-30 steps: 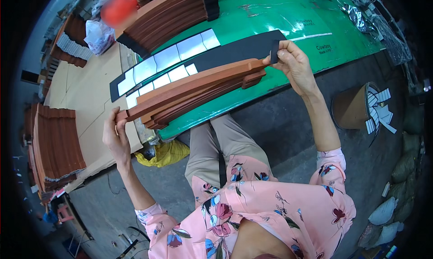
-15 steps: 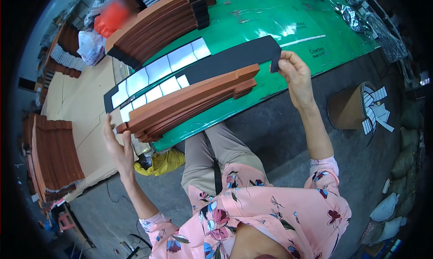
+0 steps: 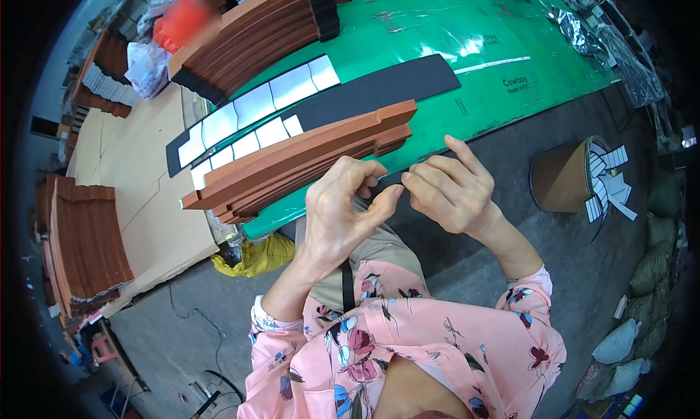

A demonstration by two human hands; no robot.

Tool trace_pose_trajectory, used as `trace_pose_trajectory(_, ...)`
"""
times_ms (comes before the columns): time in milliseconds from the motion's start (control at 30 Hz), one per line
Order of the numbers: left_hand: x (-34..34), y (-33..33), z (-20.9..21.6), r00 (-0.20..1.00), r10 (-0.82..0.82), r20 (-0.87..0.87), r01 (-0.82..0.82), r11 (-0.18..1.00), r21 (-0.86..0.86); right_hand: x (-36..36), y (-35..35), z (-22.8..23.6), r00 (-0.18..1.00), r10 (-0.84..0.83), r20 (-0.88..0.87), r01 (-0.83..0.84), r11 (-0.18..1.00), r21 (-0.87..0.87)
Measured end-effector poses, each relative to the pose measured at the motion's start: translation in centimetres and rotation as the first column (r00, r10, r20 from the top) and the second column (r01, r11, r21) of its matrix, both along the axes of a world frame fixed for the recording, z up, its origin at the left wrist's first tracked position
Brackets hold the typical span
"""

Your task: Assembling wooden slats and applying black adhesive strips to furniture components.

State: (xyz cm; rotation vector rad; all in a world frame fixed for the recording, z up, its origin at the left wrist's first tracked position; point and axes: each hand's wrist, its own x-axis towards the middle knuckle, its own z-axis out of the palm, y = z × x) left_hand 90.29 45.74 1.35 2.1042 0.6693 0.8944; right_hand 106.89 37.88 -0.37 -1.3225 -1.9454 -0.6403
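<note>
My left hand (image 3: 337, 213) and my right hand (image 3: 453, 194) are close together in front of the table edge, with curled fingers and the thumb of the left beside the right's fingertips. Both are closed; anything small between the fingers cannot be made out. Just beyond them lies a stack of reddish-brown curved strips (image 3: 306, 156). Behind it, a black curved strip (image 3: 372, 91) rests flat, partly hidden by the stack, with white backing pieces (image 3: 270, 136) on its left part. Farther back is another black-edged strip with glossy white pieces (image 3: 251, 109).
The green-covered table (image 3: 496, 61) carries a taller brown stack (image 3: 255, 43) at the back left. At the left, another brown stack (image 3: 87, 244) stands by a cardboard sheet (image 3: 138, 178). A brown bin (image 3: 561, 175) with white-and-black scraps stands at the right. A yellow bag (image 3: 255, 257) sits below the table edge.
My right hand has let go of the black strip's right end, which now lies flat, and has come down toward me. My left hand has moved right from the brown stack's left end.
</note>
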Motion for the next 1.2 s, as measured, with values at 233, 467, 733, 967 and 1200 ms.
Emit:
trace_pose_trajectory(233, 0.3, -0.3, -0.4, 0.998, -0.006, -0.070, -0.010, 0.973, -0.229, 1.1, -0.8, -0.2, 1.000, 0.016, -0.007, -0.016, 0.997, -0.073)
trace_pose_trajectory(467, 0.7, -0.1, -1.4, 0.991, -0.117, -0.066, 0.109, 0.988, -0.111, 3.3, -0.6, -0.3, 0.854, 0.129, -0.503, -0.359, 0.847, -0.391)
trace_pose_trajectory(733, 1.4, 1.5, -1.8, 0.978, -0.174, -0.112, 0.196, 0.953, 0.231, 4.5, 0.4, -0.1, 0.950, 0.153, -0.271, -0.236, 0.921, -0.309)
trace_pose_trajectory(967, 3.5, 4.7, -2.9, 0.968, 0.219, -0.124, -0.154, 0.905, 0.397, 6.8, 4.6, 1.1, 0.865, 0.000, -0.502, -0.204, 0.914, -0.352)
trace_pose_trajectory(1200, 5.0, 5.0, -4.1, 0.960, 0.272, -0.062, -0.234, 0.906, 0.352, 7.0, 7.3, 0.0, 0.931, 0.088, -0.354, -0.226, 0.902, -0.369)
